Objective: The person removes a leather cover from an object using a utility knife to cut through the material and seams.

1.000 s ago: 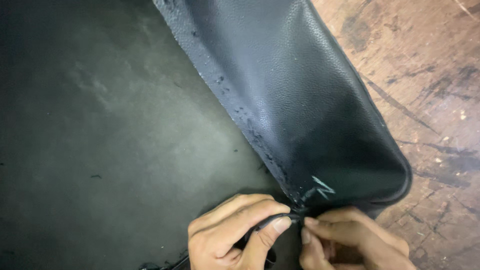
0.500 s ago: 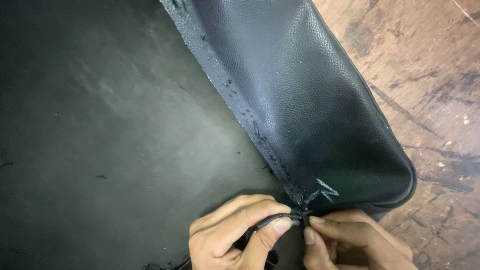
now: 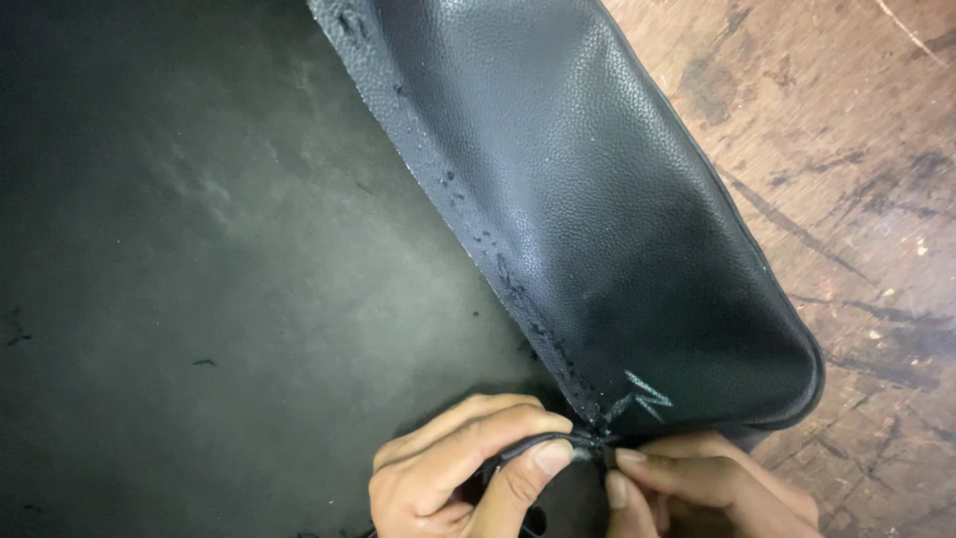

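Two hands | left hand (image 3: 468,468), right hand (image 3: 697,488) pinch black leather piece (image 3: 597,209) seam

black pebbled leather piece (image 3: 597,219), folded, stitched edge pinched

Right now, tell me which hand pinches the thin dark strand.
The left hand: its thumb and forefinger pinch the dark strand; the right hand grips the leather edge.

Black mat (image 3: 199,279) left of the folded leather piece (image 3: 617,229) lies open for passage. Leather blocks the centre diagonally; bare wooden surface (image 3: 856,149) lies open on its right.
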